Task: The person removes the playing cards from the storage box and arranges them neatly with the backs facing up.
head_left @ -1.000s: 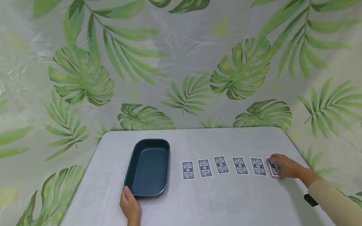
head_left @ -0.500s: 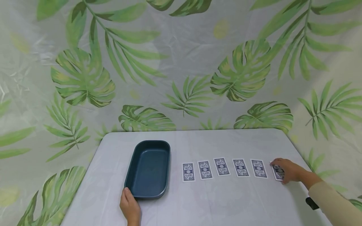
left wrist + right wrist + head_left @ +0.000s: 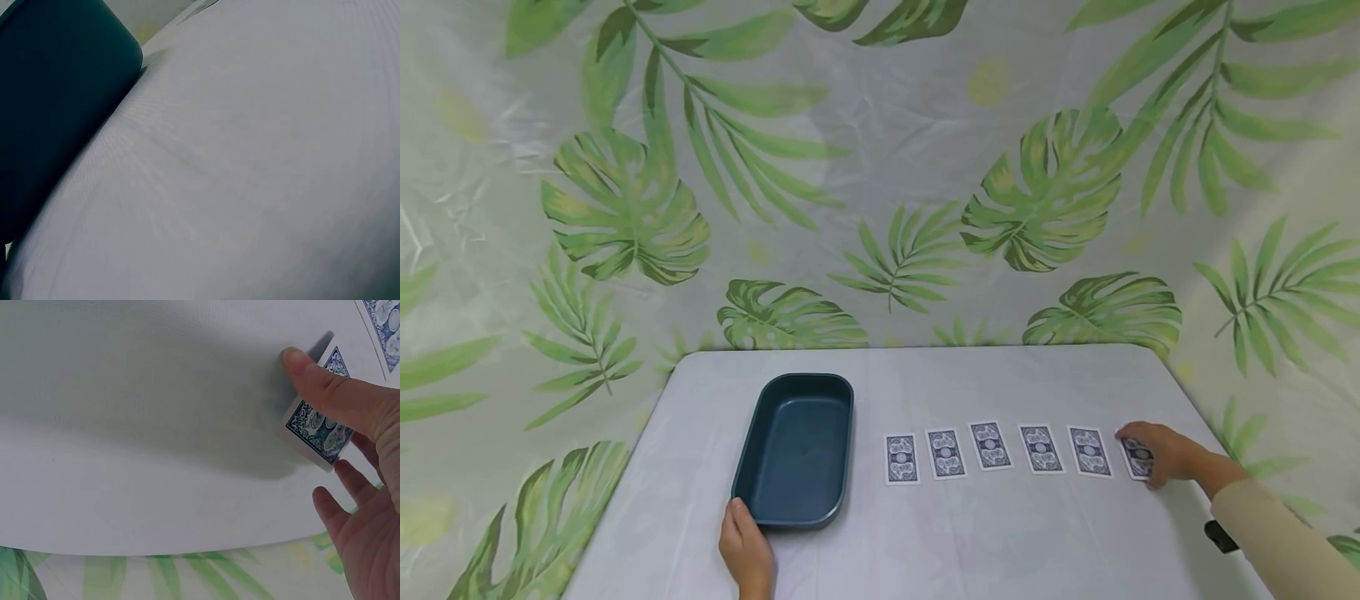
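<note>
A dark blue-green rectangular tray (image 3: pixel 797 458) stands on the left of the table; its outer wall (image 3: pixel 56 112) fills the corner of the left wrist view. My left hand (image 3: pixel 746 546) holds its near left corner, thumb at the rim, other fingers mostly hidden. At the right end of a row of face-down cards, my right hand (image 3: pixel 1168 454) grips a blue-backed playing card (image 3: pixel 1135 457). In the right wrist view the thumb crosses this card (image 3: pixel 319 431), with fingers at its opposite edge. Whether the card is raised off the cloth, I cannot tell.
Several more face-down cards lie spaced out between tray and right hand, from the leftmost card (image 3: pixel 901 459) to the neighbouring card (image 3: pixel 1089 452). White cloth covers the table (image 3: pixel 985 542). Behind its far edge hangs a leaf-patterned sheet (image 3: pixel 895 167).
The right hand and its card have shifted slightly right, widening the gap to the neighbouring card. The left hand stays at the tray corner. The head view has tilted a little.
</note>
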`<state>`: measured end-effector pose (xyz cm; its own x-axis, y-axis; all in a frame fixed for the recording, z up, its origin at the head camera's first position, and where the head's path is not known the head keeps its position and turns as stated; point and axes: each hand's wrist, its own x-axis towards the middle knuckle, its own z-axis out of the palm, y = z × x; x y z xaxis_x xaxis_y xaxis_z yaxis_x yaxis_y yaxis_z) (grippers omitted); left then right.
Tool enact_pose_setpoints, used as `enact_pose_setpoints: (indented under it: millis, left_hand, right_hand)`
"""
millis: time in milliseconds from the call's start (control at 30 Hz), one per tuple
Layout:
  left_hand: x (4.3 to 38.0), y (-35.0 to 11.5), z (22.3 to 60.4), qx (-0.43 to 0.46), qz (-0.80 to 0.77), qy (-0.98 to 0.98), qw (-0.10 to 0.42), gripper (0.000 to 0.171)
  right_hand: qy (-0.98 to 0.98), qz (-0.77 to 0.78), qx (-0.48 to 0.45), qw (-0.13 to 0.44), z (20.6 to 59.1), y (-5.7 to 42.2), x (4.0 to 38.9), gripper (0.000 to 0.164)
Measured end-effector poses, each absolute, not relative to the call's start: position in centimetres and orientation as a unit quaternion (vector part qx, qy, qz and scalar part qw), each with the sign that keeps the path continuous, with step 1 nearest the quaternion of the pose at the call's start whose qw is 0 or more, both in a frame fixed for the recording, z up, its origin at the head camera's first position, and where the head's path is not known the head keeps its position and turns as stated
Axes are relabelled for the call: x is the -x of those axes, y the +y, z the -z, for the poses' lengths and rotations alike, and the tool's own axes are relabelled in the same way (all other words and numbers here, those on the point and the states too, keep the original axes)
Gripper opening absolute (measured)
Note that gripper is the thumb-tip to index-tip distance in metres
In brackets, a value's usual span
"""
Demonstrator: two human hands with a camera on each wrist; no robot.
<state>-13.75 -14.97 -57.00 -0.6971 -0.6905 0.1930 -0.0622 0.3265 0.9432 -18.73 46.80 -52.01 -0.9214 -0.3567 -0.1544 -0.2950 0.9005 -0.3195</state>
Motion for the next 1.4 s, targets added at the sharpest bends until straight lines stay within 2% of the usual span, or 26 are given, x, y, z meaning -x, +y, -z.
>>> enact_pose_setpoints:
  millis: [567, 1100, 1233, 1400]
  left_hand:
    - [13.9, -15.2, 57.4, -0.24, 0.518, -0.757, 0.318, 0.041]
    - [14.2, -15.1, 57.3, -0.235, 0.528, -0.755, 0.31, 0.042]
    - [14.4, -15.3, 57.1, -0.23, 0.539, -0.754, 0.296, 0.043]
    - [14.6, -16.5, 55.4, -0.209, 0.544, -0.768, 0.264, 0.047]
  right_hand:
    - [0.969, 0.164, 0.148, 0.107, 52.4, 47.2, 18.9, 0.081]
    - [0.968, 0.179, 0.092, 0.148, 52.0, 46.6, 18.8, 0.088]
    - [0.971, 0.174, 0.124, 0.11, 52.0, 46.3, 19.2, 0.086]
    - [0.971, 0.179, 0.157, 0.033, 49.1, 42.1, 19.8, 0.066]
